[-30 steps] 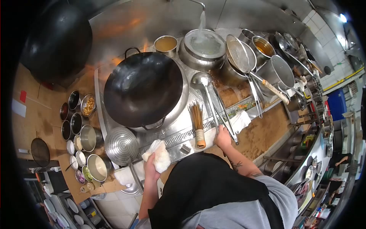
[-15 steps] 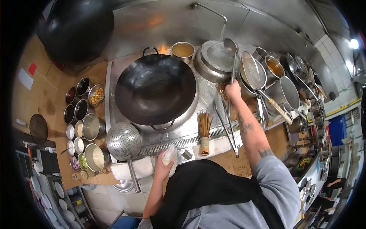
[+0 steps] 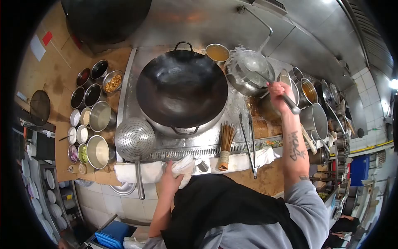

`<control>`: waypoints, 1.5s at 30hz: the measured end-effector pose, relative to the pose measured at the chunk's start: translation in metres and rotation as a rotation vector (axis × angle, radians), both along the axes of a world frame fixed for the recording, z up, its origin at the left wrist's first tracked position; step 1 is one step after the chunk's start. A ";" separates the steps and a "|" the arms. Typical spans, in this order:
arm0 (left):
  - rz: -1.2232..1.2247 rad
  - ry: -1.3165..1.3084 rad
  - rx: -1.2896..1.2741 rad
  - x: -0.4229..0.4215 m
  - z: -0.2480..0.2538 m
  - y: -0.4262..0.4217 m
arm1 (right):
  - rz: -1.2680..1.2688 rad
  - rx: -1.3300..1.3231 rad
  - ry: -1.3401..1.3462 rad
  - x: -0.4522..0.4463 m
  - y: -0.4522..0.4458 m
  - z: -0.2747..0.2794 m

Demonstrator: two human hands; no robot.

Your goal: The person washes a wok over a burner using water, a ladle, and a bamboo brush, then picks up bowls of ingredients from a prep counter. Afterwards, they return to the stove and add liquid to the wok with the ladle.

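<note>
My right hand (image 3: pixel 281 94) is closed around the handle of a ladle (image 3: pixel 292 106), whose bowl end reaches into a metal pot of water (image 3: pixel 245 85) below the tap (image 3: pixel 265 39). Water splashes over this pot's left rim. At the front edge of the stove, my left hand (image 3: pixel 169 182) grips a bunched white cloth (image 3: pixel 182 167). To that hand's left lies a perforated strainer (image 3: pixel 134 139), its handle hanging over the edge. A large black wok (image 3: pixel 182 93) sits on the burner between my hands, with nothing in it.
A bamboo brush (image 3: pixel 225 145) and long tongs (image 3: pixel 247 143) lie before the wok. On the left stand several containers, including a bowl of browned pieces (image 3: pixel 112 81) and a steel pot (image 3: pixel 99 151). Strainers and pots, one with amber liquid (image 3: pixel 309 90), crowd the right. A pot of yellowish liquid (image 3: pixel 217 52) stands behind.
My right hand has lifted and tilted the ladle, bringing its bowl down into the water pot, where water now splashes. My left hand has lowered the cloth slightly toward the edge. The view has shifted.
</note>
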State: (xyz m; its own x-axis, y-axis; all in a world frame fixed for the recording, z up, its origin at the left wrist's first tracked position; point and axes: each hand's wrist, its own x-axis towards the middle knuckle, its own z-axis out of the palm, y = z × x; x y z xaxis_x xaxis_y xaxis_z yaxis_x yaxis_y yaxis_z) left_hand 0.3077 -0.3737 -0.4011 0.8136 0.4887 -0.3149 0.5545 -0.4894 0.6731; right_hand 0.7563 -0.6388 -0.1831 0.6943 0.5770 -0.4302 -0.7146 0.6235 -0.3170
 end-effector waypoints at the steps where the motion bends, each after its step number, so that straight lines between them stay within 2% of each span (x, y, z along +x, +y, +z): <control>1: -0.004 -0.007 -0.005 -0.001 -0.001 0.002 | 0.034 0.038 0.030 -0.020 0.000 0.014; 3: -0.005 -0.014 -0.013 -0.007 -0.003 0.008 | 0.085 0.073 0.024 -0.057 0.000 0.033; 5: 0.005 -0.081 -0.027 -0.011 -0.009 0.016 | 0.170 0.219 0.106 -0.090 -0.003 0.045; 6: 0.013 -0.115 -0.032 -0.012 -0.010 0.020 | 0.139 0.199 0.083 -0.104 -0.006 0.046; 9: 0.075 0.017 -0.173 -0.010 0.006 0.030 | 0.149 0.207 0.155 -0.140 -0.001 0.054; 11: 0.075 -0.026 -0.150 -0.011 0.016 0.034 | 0.175 0.178 0.185 -0.155 0.001 0.044; 15: 0.131 -0.124 -0.132 -0.021 0.013 0.033 | 0.347 -0.386 -0.197 -0.175 0.006 0.017; 19: 0.188 -0.131 -0.203 -0.036 0.016 0.022 | 0.272 -0.884 -0.563 -0.154 0.004 -0.010; 21: 0.215 -0.153 -0.266 -0.045 0.014 0.013 | 0.203 -0.975 -0.646 -0.114 -0.004 -0.031; 22: 0.226 -0.142 -0.257 -0.047 0.020 0.008 | 0.182 -1.100 -0.684 -0.095 -0.005 -0.036; 23: 0.230 -0.135 -0.251 -0.048 0.032 0.002 | 0.161 -1.186 -0.755 -0.067 -0.011 -0.053; 24: 0.230 -0.128 -0.249 -0.048 0.041 -0.005 | 0.035 -1.268 -0.843 -0.032 -0.021 -0.091; 26: 0.267 -0.117 -0.261 -0.051 0.044 -0.019 | 0.100 -1.856 -0.951 0.020 -0.025 -0.119; 27: 0.295 -0.110 -0.265 -0.051 0.047 -0.024 | 0.105 -1.934 -0.838 0.032 -0.015 -0.123; 28: 0.291 -0.126 -0.281 -0.049 0.055 -0.030 | 0.240 -1.861 -0.750 0.077 -0.024 -0.164; 29: 0.293 -0.172 -0.314 -0.046 0.059 -0.037 | 0.155 -1.720 -0.652 0.085 -0.011 -0.160; 30: 0.294 -0.216 -0.347 -0.045 0.063 -0.043 | 0.234 -1.255 -0.512 0.109 -0.017 -0.153; 32: 0.279 -0.268 -0.389 -0.046 0.071 -0.048 | 0.171 -0.475 -0.181 0.110 -0.022 -0.126; 33: 0.270 -0.284 -0.401 -0.044 0.076 -0.049 | 0.052 -0.162 -0.004 0.103 -0.021 -0.109; 38: 0.193 -0.339 -0.442 -0.030 0.078 -0.029 | 0.018 -0.082 -0.098 0.045 -0.018 -0.057; 45: -0.047 -0.388 -0.384 0.017 0.109 0.008 | 0.146 0.142 0.044 -0.077 0.007 0.031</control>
State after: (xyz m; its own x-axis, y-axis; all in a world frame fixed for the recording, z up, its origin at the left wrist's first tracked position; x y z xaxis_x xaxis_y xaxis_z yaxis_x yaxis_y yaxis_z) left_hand 0.3242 -0.3661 -0.2919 0.9238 0.3578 -0.1363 0.2137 -0.1862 0.9590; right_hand 0.6796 -0.6316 -0.1518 0.5811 0.7272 -0.3655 -0.8120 0.5482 -0.2003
